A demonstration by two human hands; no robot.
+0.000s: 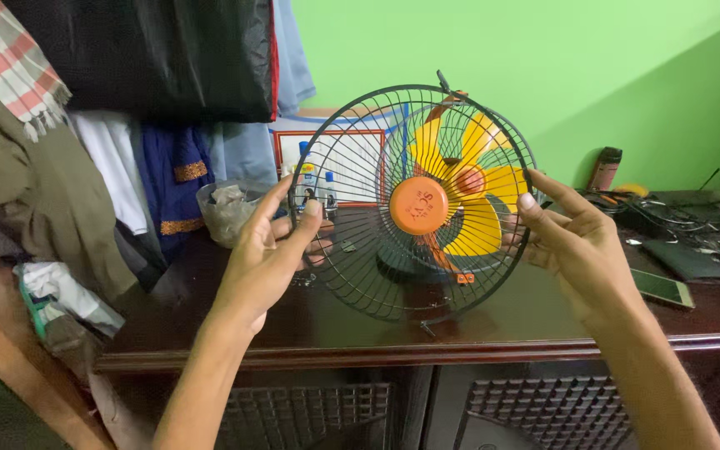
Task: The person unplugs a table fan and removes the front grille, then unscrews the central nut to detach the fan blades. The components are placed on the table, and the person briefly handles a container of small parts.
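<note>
Dark wood tabletop (335,329) runs across the near view, above lattice-fronted cabinet doors (527,408). Over it the left hand (272,250) and right hand (572,242) each close their grip on the opposite rim of a round black wire fan guard (352,275), held upright. Behind the wires sit yellow blades (481,225) (with an orange hub cap (418,205)). A phone (662,288) lies right; clothes (110,167) hang left against a green wall (543,50).

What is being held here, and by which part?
Both hands grip the black wire fan guard by its outer rim: left hand on its left edge, right hand on its right edge.
</note>
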